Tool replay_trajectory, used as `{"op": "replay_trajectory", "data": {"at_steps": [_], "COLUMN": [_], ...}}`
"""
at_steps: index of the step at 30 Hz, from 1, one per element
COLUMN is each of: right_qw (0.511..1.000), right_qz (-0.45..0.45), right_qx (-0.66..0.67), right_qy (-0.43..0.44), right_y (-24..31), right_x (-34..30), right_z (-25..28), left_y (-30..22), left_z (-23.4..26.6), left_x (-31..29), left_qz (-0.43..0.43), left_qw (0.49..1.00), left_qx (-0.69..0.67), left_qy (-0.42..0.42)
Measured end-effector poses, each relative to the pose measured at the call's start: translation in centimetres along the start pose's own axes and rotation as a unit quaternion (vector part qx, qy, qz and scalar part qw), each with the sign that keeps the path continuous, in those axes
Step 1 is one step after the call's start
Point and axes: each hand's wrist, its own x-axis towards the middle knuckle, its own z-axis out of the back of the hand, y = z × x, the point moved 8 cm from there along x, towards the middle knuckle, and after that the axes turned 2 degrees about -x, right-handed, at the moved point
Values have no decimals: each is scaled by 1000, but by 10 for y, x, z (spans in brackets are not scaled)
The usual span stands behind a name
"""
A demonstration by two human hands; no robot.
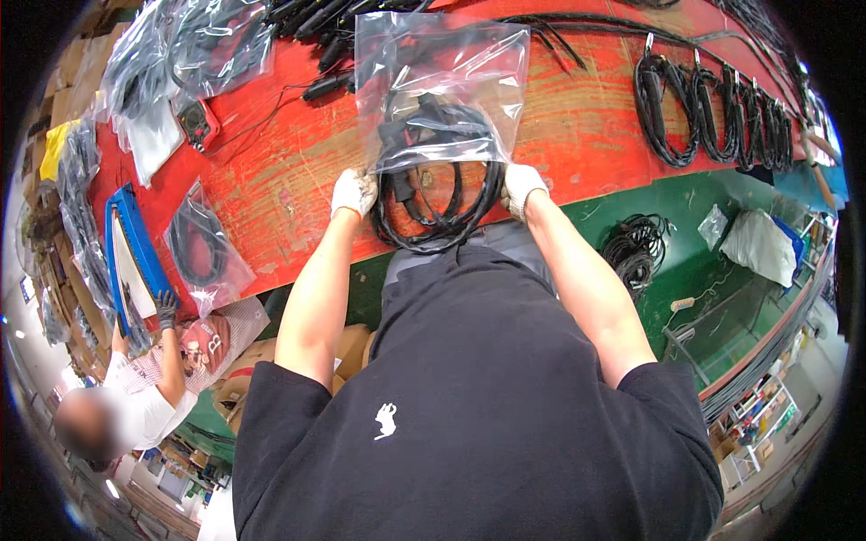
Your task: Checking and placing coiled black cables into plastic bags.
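Two white gloves (354, 192) (523, 188); one multimeter (198, 124)

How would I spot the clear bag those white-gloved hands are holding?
Find the long red table, then the person's left hand and right hand, in white gloves at its near edge. The clear bag spreads away from them, only partly covering a coil of black cable. That sets it apart from the bagged coil farther left, whose cable lies inside.

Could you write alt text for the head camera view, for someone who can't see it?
A white-gloved left hand and right hand hold a clear plastic bag partly over a coiled black cable at a red table. At left is a co-worker beside blue equipment.
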Motion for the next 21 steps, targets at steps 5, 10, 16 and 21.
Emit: {"op": "replay_trajectory", "data": {"at_steps": [5, 10, 16, 21], "right_qw": [797, 736, 681, 669], "right_qz": [216, 181, 218, 256], "right_qx": [-555, -646, -696, -696], "right_qy": [-98, -87, -65, -43], "right_y": [44, 57, 64, 41], "right_x": [-11, -28, -53, -58], "right_z": [22, 23, 0, 3], "left_y": [-26, -98, -106, -114], "left_z": [1, 44, 74, 77], "left_x": [-5, -28, -10, -1], "left_qz": [-46, 19, -10, -55], "left_qw": [998, 984, 966, 958], "left_qx": [43, 171, 252, 281], "left_qy": [-14, -39, -57, -35]}}
